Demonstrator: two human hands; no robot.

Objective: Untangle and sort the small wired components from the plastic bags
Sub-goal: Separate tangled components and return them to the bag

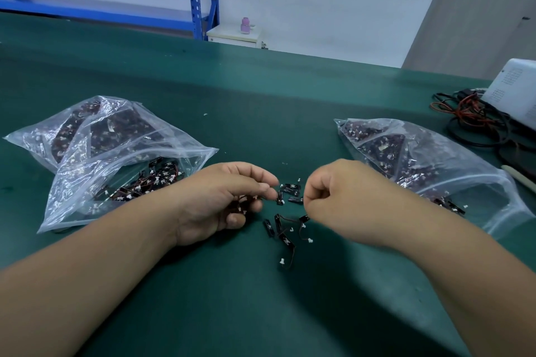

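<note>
While the tangle of wired components [282,229] lies on the table [261,313] between the hands, strung front to back, the left hand [226,200] curls round a clump and the right hand [333,191] seems to pinch one lead. The left zip bag [116,159] and right zip bag [435,159] flank them; coiled cables [475,122] crowd the right edge.

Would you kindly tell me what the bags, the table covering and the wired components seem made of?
The bags: thin clear plastic film, glossy and wrinkled, contents showing through. The table covering: matte green, likely rubber or vinyl mat; no glare. The wired components: seemingly black hard-plastic bodies, thin insulated wires, white plastic plugs.
</note>
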